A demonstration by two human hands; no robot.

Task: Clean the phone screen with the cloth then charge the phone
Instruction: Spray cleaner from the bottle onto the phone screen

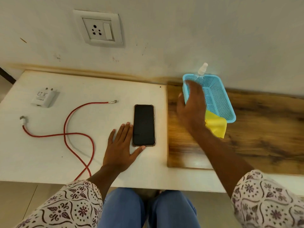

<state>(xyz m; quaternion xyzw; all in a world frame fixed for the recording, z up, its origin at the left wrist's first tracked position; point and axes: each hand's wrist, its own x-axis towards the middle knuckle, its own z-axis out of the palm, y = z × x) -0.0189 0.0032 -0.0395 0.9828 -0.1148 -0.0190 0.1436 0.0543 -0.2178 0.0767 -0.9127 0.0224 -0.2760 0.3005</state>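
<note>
Centrally, a black rectangular phone [144, 125] lies screen-up on the white table [49, 153]. The left hand [120, 148] rests flat and spread, touching its lower left. Right of centre, the right hand [191, 106], fingers loosely open, hovers at a blue mesh plastic basket [217, 99] holding a yellow cloth [216, 126]. A red cable [65, 129] sprawls at left.

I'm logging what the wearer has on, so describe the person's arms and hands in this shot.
Both forearms are bare from about the elbow. The left sleeve and the right sleeve are loose white fabric printed with dark maroon floral and leaf motifs. The left hand and the right hand show no gloves.
</note>
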